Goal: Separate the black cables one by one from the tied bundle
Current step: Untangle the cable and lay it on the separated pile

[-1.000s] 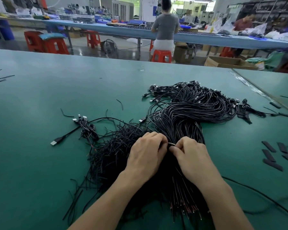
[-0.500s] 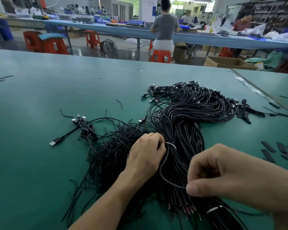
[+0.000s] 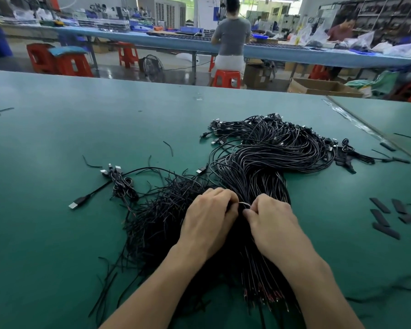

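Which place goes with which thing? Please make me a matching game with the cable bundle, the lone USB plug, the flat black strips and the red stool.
Things:
1. cable bundle
2. lone USB plug
3. black strips
4. red stool

Places:
A. on the floor beyond the green table
B. on the table, right of the hands
C. held by the left hand and right hand
D. on the table, left of the hands

Pairs: 1-C, 2-D, 3-B, 4-A
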